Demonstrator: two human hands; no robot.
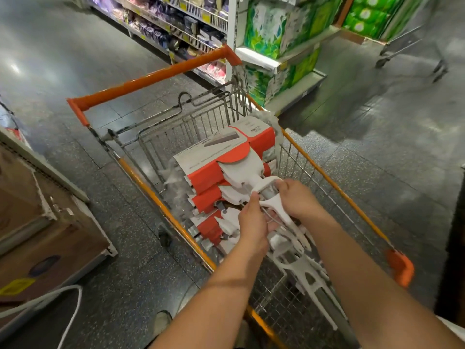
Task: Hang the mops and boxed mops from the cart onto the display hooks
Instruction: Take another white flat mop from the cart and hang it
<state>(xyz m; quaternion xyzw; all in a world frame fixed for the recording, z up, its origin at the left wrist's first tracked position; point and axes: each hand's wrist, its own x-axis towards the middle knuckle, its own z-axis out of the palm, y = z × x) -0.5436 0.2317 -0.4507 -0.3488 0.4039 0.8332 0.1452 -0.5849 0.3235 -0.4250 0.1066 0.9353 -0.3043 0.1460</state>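
Note:
A wire shopping cart (334, 185) with an orange handle stands in front of me. Inside it lie several mops with red and white card sleeves (214, 157) round their heads, stacked one over another, fluffy white fibres sticking out. The white plastic frame (270, 205) of the top mop lies over the pile. My left hand (253, 222) grips this frame from the left, fingers curled round it. My right hand (297, 197) holds the same frame from the right, near its curved top. More white mop frames (304, 270) lie lower in the cart toward me. No display hooks are in view.
Shelving (176, 23) with packaged goods runs along the far left aisle. An end shelf (289, 59) stacked with green tissue packs stands just beyond the cart. Brown cardboard boxes (42, 235) on a low trolley sit at my left. Another cart (412, 49) is far right.

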